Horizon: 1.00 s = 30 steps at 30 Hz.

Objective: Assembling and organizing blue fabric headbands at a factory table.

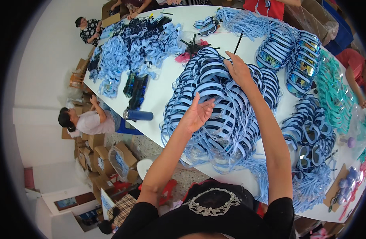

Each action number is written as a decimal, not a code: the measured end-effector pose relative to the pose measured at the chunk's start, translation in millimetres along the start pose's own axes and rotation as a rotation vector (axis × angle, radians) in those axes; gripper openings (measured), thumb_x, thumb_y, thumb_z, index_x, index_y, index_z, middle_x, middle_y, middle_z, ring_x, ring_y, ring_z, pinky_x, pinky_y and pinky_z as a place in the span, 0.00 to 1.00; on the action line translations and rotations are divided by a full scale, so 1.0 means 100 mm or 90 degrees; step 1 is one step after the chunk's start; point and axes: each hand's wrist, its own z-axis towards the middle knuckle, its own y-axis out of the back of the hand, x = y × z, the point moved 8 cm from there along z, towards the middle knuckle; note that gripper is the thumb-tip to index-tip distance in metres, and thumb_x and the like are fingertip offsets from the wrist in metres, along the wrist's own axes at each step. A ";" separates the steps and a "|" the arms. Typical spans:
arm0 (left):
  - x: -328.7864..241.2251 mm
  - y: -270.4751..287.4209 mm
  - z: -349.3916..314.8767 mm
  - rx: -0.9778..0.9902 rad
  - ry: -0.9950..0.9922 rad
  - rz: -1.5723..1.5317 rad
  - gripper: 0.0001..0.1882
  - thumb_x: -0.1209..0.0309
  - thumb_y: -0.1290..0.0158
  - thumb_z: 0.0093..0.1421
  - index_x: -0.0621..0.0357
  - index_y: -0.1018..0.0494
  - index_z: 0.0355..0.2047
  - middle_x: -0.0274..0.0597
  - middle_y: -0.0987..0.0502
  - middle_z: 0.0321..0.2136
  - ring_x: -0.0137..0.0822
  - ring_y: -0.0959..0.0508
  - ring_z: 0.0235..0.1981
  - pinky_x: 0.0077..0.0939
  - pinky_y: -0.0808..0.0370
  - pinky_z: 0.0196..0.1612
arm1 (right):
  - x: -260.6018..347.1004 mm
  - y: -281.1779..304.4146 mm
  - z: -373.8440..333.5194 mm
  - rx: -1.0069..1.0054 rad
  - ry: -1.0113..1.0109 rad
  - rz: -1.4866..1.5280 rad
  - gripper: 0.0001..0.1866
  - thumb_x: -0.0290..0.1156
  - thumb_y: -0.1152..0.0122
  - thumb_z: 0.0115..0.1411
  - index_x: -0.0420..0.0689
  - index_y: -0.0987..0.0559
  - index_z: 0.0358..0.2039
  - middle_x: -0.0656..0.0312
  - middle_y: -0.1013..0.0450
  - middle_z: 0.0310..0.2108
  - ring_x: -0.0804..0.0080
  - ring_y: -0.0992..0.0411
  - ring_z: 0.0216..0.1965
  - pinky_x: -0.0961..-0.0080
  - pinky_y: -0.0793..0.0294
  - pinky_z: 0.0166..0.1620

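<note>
Where the floor shows beside the table's left edge, brown cardboard boxes (98,157) are stacked, some open, and one open box (121,157) is lined with clear plastic and filled with blue pieces. A flat brown cardboard piece (337,187) is seen at the table's near right corner, with small lilac parts on it. A dark blue cylindrical bottle (138,115) is laid on its side at the left edge of the white table (161,85).

A large heap of goggles (214,107) with light blue straps and dark frames is spread across the middle of the table, toward its near edge. The straps are looped and layered over one another, and pale blue strap ends hang off the near edge. Further rows of goggles with mirrored lenses (288,55) are lined up toward the right edge, and turquoise ones (336,95) lie beyond them.

The left hand (197,114) is held over the heap with the palm turned up and open, the fingers (206,105) spread and slightly curled, nothing gripped. The right hand (238,68) is stretched further out, palm down on the top of the heap, its fingers released and resting on the straps. Both forearms are extended from the near edge.
</note>
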 end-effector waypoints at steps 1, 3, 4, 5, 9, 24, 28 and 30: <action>-0.03 0.00 0.00 -0.029 0.000 0.022 0.42 0.37 0.53 0.65 0.71 0.35 0.56 0.42 0.23 0.35 0.24 0.24 0.29 0.12 0.22 0.32 | -0.14 -0.13 0.05 0.012 -0.009 0.012 0.20 0.43 0.44 0.66 0.46 0.21 0.52 0.47 0.23 0.48 0.47 0.25 0.48 0.57 0.26 0.49; -0.07 0.09 -0.02 -0.062 -0.012 0.038 0.41 0.38 0.52 0.65 0.71 0.35 0.55 0.43 0.22 0.36 0.26 0.23 0.30 0.13 0.21 0.33 | -0.17 -0.36 0.13 0.164 -0.115 -0.015 0.21 0.46 0.44 0.65 0.45 0.20 0.51 0.44 0.25 0.50 0.47 0.25 0.47 0.57 0.26 0.50; -0.10 0.14 -0.01 -0.076 -0.018 0.047 0.41 0.39 0.52 0.65 0.71 0.35 0.55 0.44 0.22 0.36 0.26 0.23 0.30 0.13 0.21 0.34 | -0.15 -0.43 0.12 0.244 -0.167 -0.030 0.22 0.47 0.44 0.65 0.45 0.20 0.51 0.43 0.25 0.51 0.47 0.24 0.47 0.57 0.26 0.50; -0.11 0.15 0.05 -0.082 -0.021 0.053 0.40 0.39 0.52 0.65 0.70 0.35 0.54 0.44 0.23 0.36 0.27 0.23 0.31 0.14 0.20 0.34 | -0.10 -0.38 0.13 0.226 -0.109 -0.046 0.21 0.48 0.42 0.64 0.46 0.19 0.48 0.43 0.24 0.47 0.47 0.24 0.44 0.59 0.26 0.49; -0.20 0.14 0.17 -0.092 -0.045 0.075 0.35 0.43 0.50 0.67 0.69 0.35 0.53 0.47 0.21 0.36 0.30 0.21 0.31 0.17 0.19 0.36 | 0.14 -0.06 -0.02 0.139 -0.077 0.026 0.21 0.48 0.40 0.63 0.43 0.18 0.45 0.48 0.24 0.39 0.49 0.24 0.41 0.61 0.26 0.46; -0.53 0.09 1.27 -0.022 -0.044 0.256 0.23 0.49 0.50 0.69 0.60 0.26 0.41 0.47 0.19 0.33 0.33 0.21 0.29 0.24 0.22 0.31 | -0.37 0.06 -0.19 0.053 -0.164 0.054 0.20 0.45 0.42 0.62 0.42 0.17 0.43 0.47 0.20 0.37 0.49 0.22 0.40 0.58 0.25 0.46; -0.48 0.14 1.24 -0.013 -0.036 0.135 0.22 0.54 0.49 0.70 0.65 0.28 0.44 0.51 0.19 0.38 0.37 0.20 0.33 0.25 0.19 0.41 | -0.29 0.23 -0.44 -0.076 -0.082 0.029 0.18 0.41 0.42 0.63 0.41 0.19 0.46 0.48 0.22 0.39 0.51 0.24 0.42 0.59 0.26 0.49; -0.55 0.12 0.90 -0.060 -0.083 0.115 0.23 0.57 0.48 0.70 0.70 0.29 0.47 0.54 0.21 0.44 0.39 0.20 0.40 0.27 0.20 0.49 | 0.02 0.54 -0.65 -0.054 -0.108 0.036 0.17 0.39 0.40 0.63 0.42 0.20 0.47 0.49 0.23 0.41 0.51 0.25 0.44 0.60 0.26 0.51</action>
